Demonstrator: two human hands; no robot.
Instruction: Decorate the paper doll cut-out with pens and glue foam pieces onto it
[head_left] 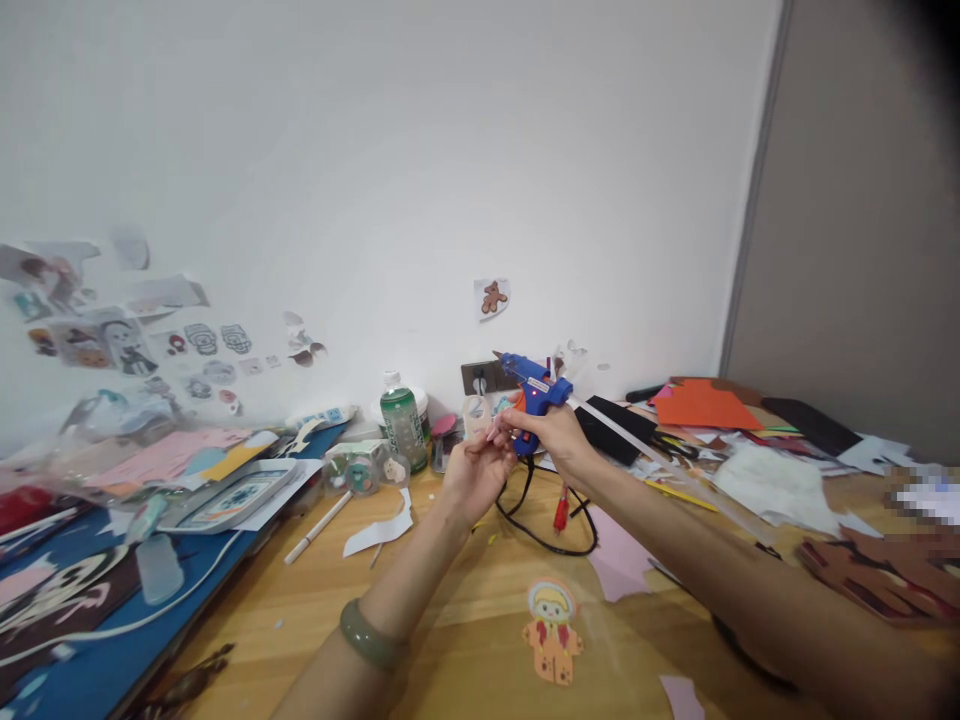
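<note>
My right hand (559, 432) is wrapped round the handle of a blue hot glue gun (537, 385), whose small red light is lit. The gun's nozzle points up and to the left, and a long pale glue stick (637, 445) runs out of its back. Just left of the handle, my left hand (478, 472) is closed with its fingertips pinched near my right thumb. Whatever lies in that pinch is too small and hidden to name. On the wood below lies a paper cutout of a hooded figure in orange clothes (553, 632).
A green-labelled bottle (403, 425) stands by the wall near a power socket (480, 380). A black cord (551, 548) loops on the table. Coloured paper sheets (705, 402) pile up at right. A blue board (150, 620) with a white tray (232, 495) lies at left.
</note>
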